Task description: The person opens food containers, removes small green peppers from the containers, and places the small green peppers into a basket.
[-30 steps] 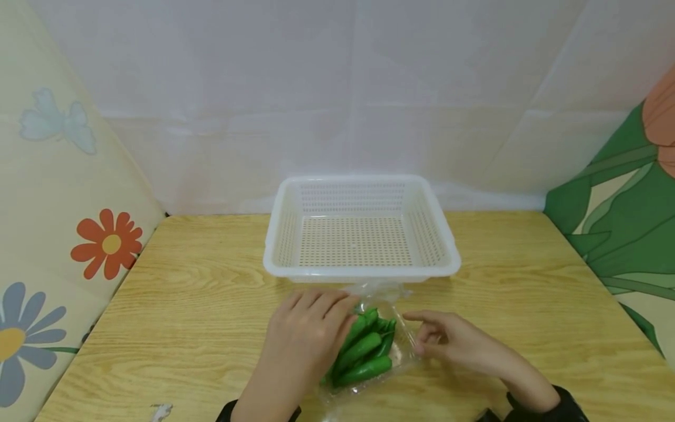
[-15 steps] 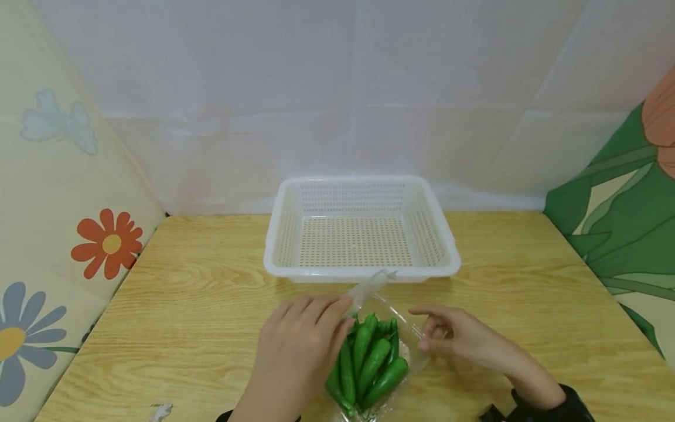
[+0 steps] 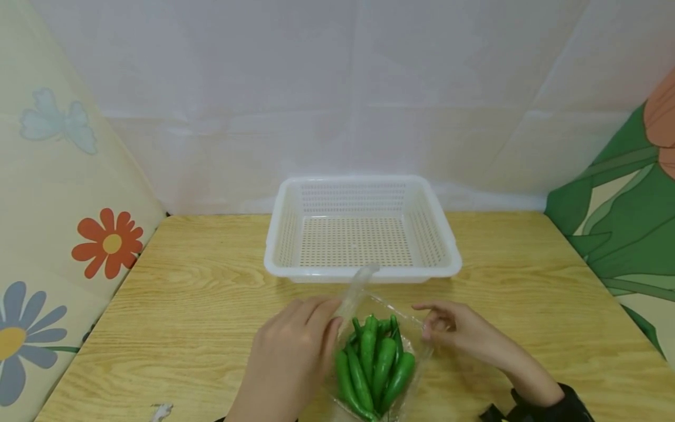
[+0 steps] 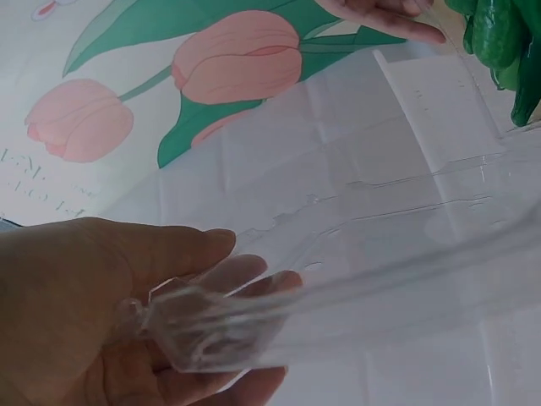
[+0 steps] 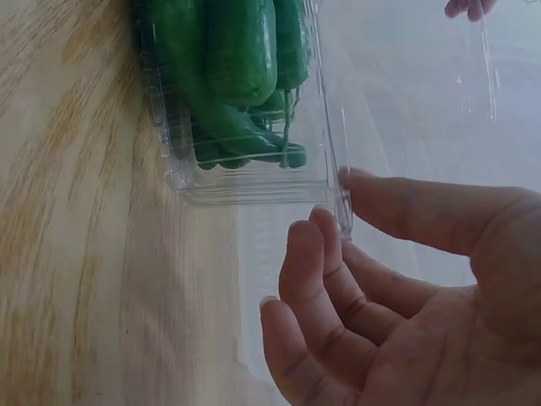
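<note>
Leftmost stands a cream panel printed with a pale butterfly, a red flower with a yellow centre and, lower down, a grey-blue flower. Beside it begins the wood-grained desk, with a small whitish patch near the front edge. Next comes the left hand, reaching in from the front; its grip is on the edge of a clear lid, fingers curled against the plastic. That lid is raised and tilted, and in the head view its far end overlaps the front rim of a white basket. The basket, rectangular and perforated, stands at the back of the desk, close to a creased white sheet. Nearer the person, between the two hands, is a clear container holding a bunch of green peppers; whether its base touches the desk I cannot tell. At its right, the right hand pinches the container's edge at a corner with its fingertips. A black cuff surrounds that forearm. Farthest right, another panel shows large green leaves and a coral bloom.
</note>
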Available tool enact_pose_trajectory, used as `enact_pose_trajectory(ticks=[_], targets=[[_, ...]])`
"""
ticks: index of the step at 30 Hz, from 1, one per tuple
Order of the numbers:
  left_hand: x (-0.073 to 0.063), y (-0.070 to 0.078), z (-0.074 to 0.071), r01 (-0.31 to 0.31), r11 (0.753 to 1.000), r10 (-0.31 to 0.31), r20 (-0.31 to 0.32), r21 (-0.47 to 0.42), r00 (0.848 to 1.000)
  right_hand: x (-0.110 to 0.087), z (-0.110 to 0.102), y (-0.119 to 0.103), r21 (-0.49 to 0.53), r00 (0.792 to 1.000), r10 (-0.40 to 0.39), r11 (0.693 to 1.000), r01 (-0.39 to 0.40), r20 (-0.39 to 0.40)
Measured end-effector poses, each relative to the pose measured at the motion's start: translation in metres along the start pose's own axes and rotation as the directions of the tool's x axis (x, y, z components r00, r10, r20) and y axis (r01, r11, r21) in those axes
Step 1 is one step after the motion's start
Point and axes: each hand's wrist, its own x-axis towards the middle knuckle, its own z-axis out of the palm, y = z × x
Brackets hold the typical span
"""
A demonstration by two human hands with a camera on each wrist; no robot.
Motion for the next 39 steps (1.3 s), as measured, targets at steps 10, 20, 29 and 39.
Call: enact_pose_trajectory(ticks=[10,20,29,39], targets=[[-0.001,-0.004,-0.010,0.046,0.997,-0.047,0.031,0.058,0.998,0.001,0.001,0.002,-0.086,0.993,0.011,0.996,-0.021,-0.119],[-0.002,-0.006,-0.017,0.098,0.992,-0.104,0.064,0.080,0.993,0.000,0.001,0.001,-0.134,0.977,0.064,0.987,-0.093,-0.205],[-0.002,-0.014,-0.023,0.169,0.976,-0.185,0.111,0.137,0.976,0.002,0.001,0.003,-0.135,0.970,0.114,0.980,-0.145,-0.213],[-0.003,-0.025,-0.033,0.264,0.951,-0.298,0.266,0.159,0.917,0.005,0.002,0.007,-0.105,0.952,0.192,0.969,-0.222,-0.238]])
